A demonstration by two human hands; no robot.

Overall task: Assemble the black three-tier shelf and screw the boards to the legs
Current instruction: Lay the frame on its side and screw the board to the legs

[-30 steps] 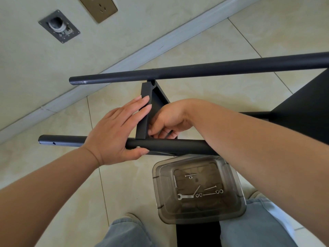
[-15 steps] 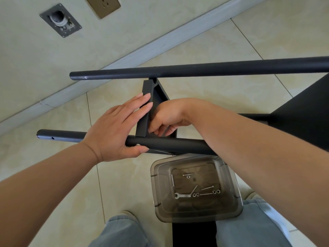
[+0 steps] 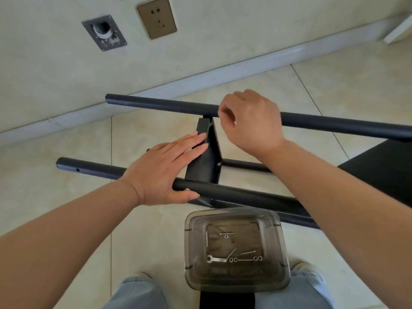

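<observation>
The black shelf lies on its side on the tiled floor. The far leg (image 3: 156, 104) and the near leg (image 3: 234, 195) run across the view, with a black board (image 3: 204, 166) standing on edge between them. My left hand (image 3: 165, 170) rests flat on that board, fingers straight, its thumb under the near leg. My right hand (image 3: 252, 121) is at the far leg where the board meets it, fingertips pinched on a small fastener that they mostly hide. A screw head (image 3: 219, 163) shows on the board's right face.
A smoky clear plastic container (image 3: 189, 241) stands between my knees, holding a small wrench (image 3: 215, 259), screws and washers. Another black board (image 3: 383, 170) is at the right. The wall with a socket (image 3: 157, 17) and baseboard is close behind the shelf.
My right hand has left the near side of the board and moved up to the far leg's joint. My left hand has stayed on the board. The view has tilted up.
</observation>
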